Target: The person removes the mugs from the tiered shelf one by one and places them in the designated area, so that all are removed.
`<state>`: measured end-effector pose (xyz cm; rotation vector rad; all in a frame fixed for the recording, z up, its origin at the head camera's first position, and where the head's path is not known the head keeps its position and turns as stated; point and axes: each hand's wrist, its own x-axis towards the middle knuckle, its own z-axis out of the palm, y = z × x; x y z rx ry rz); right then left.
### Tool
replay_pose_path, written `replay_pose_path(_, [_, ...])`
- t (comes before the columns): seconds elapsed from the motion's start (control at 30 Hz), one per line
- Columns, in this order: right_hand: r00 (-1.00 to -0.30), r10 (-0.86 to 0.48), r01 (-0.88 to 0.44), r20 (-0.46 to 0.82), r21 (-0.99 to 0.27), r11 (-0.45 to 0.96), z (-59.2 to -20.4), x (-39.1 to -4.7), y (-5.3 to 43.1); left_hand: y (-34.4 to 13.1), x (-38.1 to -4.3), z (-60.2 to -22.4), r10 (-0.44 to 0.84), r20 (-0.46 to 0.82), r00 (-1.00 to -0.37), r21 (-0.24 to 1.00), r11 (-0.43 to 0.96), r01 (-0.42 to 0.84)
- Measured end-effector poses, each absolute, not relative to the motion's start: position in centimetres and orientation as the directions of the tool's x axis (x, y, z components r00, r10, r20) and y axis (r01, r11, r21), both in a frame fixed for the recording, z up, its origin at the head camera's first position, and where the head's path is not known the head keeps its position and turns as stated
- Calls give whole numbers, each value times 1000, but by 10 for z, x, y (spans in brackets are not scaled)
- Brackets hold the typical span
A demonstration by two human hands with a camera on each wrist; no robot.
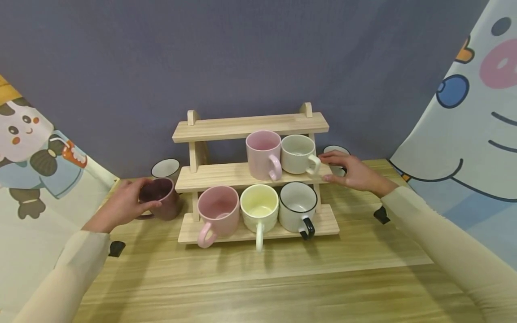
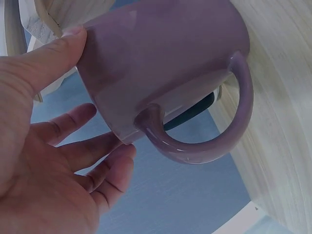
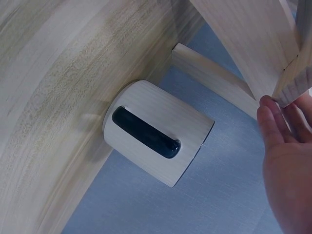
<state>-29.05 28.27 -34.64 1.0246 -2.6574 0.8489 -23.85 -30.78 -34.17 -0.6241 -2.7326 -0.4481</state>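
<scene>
To the left of a tiered wooden rack, a dark purple mug stands on the table. My left hand holds it near the rim; in the left wrist view, the thumb and fingers span that rim, and the mug's handle points away from the palm. My right hand touches the right end of the middle shelf, beside a pale grey-white mug. Its fingertips meet the shelf's corner in the right wrist view. A pink mug shares that shelf.
Along the bottom shelf are a rose mug, a yellow mug and a white mug with a black handle. Behind the rack's sides stand a white mug at left and a white, black-handled mug at right. A grey cloth hangs behind.
</scene>
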Motion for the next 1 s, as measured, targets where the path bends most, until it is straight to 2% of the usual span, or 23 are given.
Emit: replay_pose_path(1.0, [-753,-565,-656,337,-441,612,-344,-288,281,-308,-246,-343,364,288,-886,221,875,431])
